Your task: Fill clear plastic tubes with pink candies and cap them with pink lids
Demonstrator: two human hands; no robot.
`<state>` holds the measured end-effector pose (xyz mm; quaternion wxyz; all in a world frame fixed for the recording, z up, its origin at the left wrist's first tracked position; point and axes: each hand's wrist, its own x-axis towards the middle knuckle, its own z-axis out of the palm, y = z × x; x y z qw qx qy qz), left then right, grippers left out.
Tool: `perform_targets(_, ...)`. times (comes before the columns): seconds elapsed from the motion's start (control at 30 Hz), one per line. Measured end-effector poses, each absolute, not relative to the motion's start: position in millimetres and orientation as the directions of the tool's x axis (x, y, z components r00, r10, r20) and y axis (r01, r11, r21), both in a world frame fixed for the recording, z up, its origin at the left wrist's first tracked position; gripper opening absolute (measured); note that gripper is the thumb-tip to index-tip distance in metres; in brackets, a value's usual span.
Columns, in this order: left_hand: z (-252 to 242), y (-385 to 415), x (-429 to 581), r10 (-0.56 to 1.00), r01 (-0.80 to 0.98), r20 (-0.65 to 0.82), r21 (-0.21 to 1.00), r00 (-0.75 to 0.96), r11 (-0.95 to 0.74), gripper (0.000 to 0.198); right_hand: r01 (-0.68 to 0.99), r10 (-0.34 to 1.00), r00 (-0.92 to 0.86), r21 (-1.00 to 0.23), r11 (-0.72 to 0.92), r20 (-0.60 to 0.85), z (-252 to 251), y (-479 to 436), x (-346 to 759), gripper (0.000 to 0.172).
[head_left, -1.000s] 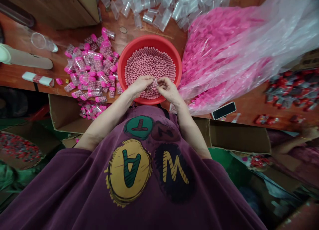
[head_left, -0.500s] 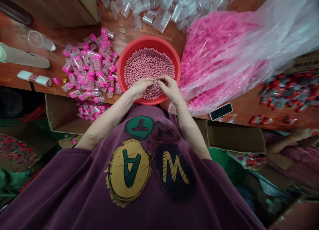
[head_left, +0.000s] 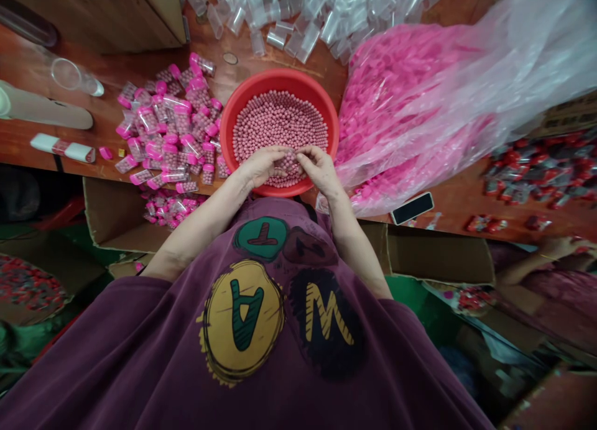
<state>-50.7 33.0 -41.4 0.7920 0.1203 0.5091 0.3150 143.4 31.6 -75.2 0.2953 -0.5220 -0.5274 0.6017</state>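
Observation:
A red basin point(head_left: 227, 122) full of small pink beads point(head_left: 280, 116) stands at the table's edge in front of me. Over its near side my left hand point(head_left: 263, 166) is closed around what looks like a small clear tube point(head_left: 290, 161), with pink showing through it. My right hand point(head_left: 319, 169) is just to the right, thumb and fingers pinched at the tube's end. Whatever lies in that pinch is too small to make out. Left of the basin lies a heap of bead-filled clear tubes with pink caps point(head_left: 175, 132).
Empty clear tubes point(head_left: 308, 20) are piled behind the basin. A plastic bag of pink caps point(head_left: 410, 100) spreads to its right, with a phone point(head_left: 412, 208) beside it. Cardboard boxes point(head_left: 441, 253) stand below the table edge. A co-worker's arm point(head_left: 532, 271) shows at far right.
My right hand's fingertips have drawn slightly apart from the left hand's, and more of the clear tube shows between them. The co-worker's hand at far right has shifted slightly.

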Motion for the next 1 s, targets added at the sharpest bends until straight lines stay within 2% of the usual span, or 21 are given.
perform_targets(0.1,-43.1,32.6,-47.5,0.626,-0.450,-0.714,0.469,0.314,0.760,0.019,0.231,0.933,-0.249,-0.951,-0.205,-0.262,-69.3,31.6,144.0,0.062)
perform_targets(0.23,-41.9,33.8,-41.5,0.599,-0.444,-0.696,0.426,0.395,0.788,0.025,0.228,0.941,-0.230,-0.954,-0.195,-0.247,-63.5,30.2,148.7,0.067)
perform_targets(0.57,-41.8,33.0,-36.5,0.594,-0.414,-0.669,0.434,0.447,0.800,0.026,0.198,0.929,-0.230,-0.949,-0.246,-0.289,-64.5,21.8,159.3,0.064)
perform_targets(0.73,-39.2,34.3,-35.0,0.579,-0.388,-0.681,0.436,0.449,0.812,0.029,0.181,0.942,-0.126,-0.941,-0.286,-0.310,-78.3,15.2,166.2,0.065)
perform_targets(0.9,-29.8,34.7,-34.1,0.603,-0.365,-0.687,0.484,0.405,0.796,0.013,0.196,0.955,-0.053,-0.941,-0.278,-0.293,-94.6,-13.0,179.3,0.065)
perform_targets(1.0,-27.5,35.2,-35.7,0.624,-0.347,-0.702,0.523,0.343,0.778,0.008,0.193,0.912,-0.020,-0.897,-0.398,-0.409,-102.3,-43.4,197.7,0.057)
